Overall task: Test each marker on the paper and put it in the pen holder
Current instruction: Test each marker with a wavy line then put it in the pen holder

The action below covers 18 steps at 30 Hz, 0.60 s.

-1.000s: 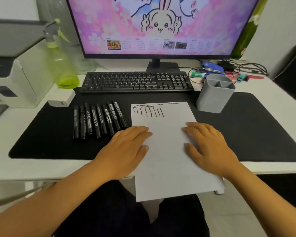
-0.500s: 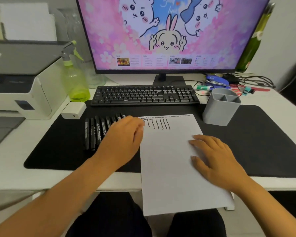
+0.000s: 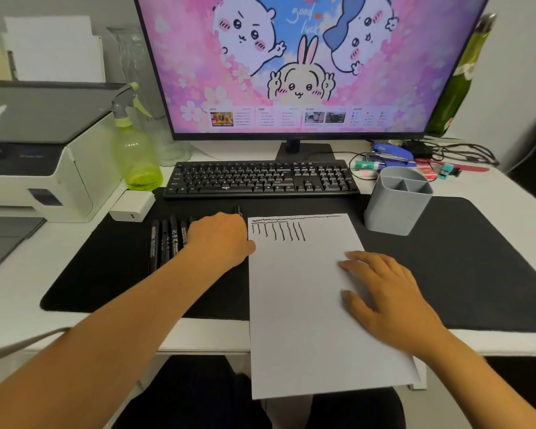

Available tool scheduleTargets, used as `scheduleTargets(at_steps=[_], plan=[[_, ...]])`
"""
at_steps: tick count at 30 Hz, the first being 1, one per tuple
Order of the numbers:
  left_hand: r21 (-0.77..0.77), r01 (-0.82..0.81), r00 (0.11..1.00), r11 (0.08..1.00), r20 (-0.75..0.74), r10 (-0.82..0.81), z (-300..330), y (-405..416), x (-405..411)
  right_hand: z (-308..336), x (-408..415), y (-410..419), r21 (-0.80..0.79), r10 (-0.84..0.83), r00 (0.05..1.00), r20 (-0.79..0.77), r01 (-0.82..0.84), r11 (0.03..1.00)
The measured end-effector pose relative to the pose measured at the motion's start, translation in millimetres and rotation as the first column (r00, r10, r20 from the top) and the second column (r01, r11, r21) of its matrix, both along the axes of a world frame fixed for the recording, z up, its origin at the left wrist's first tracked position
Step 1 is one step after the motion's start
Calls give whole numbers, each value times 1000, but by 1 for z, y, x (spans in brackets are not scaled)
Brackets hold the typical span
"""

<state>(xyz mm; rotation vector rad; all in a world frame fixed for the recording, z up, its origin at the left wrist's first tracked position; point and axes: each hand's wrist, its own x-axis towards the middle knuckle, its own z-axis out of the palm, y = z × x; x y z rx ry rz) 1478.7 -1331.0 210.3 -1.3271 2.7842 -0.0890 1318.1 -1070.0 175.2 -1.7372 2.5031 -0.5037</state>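
A white paper (image 3: 307, 305) with a wavy line and several short black test strokes at its top lies on the black desk mat (image 3: 477, 258), hanging over the desk's front edge. Several black markers (image 3: 164, 239) lie in a row left of the paper. My left hand (image 3: 220, 239) covers the right end of the row with fingers curled down over the rightmost marker (image 3: 237, 209), whose tip pokes out beyond the knuckles. My right hand (image 3: 384, 298) rests flat on the paper. The grey pen holder (image 3: 396, 202) stands empty to the paper's upper right.
A black keyboard (image 3: 260, 178) and monitor (image 3: 307, 63) stand behind the mat. A green spray bottle (image 3: 135, 150), white adapter (image 3: 132, 205) and printer (image 3: 37, 156) are at the left. Cables, a stapler (image 3: 390, 151) and a green bottle (image 3: 455, 82) are at the back right.
My left hand left the paper, moved up and left, and now curls over the right end of the marker row. My right hand stays on the paper. The camera tilted up.
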Motion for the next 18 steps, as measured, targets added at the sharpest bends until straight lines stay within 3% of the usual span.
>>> scheduleTargets(at_steps=[5, 9, 11, 13, 15, 18], plan=[[51, 18, 1000, 999, -14, -18, 10, 4, 2, 2, -1, 1, -3, 5, 1000, 19, -5, 1000], [68, 177, 952, 982, -265, -153, 19, 7, 11, 14, 0, -2, -94, 26, 996, 83, -18, 995], [168, 297, 897, 940, -387, -214, 27, 13, 16, 25, 7, -10, -181, 48, 972, 231, -5, 983], [282, 413, 846, 866, -471, -250, 34, 23, 20, 37, 19, -24, -223, 83, 825, 559, 53, 973], [314, 536, 782, 783, -534, -321, 38, 35, 23, 47, 30, -42, -206, 115, 576, 809, 95, 974], [248, 686, 675, 684, -566, -473, 43, 50, 27, 56, 45, -60, -252, 207, 285, 936, 133, 959]])
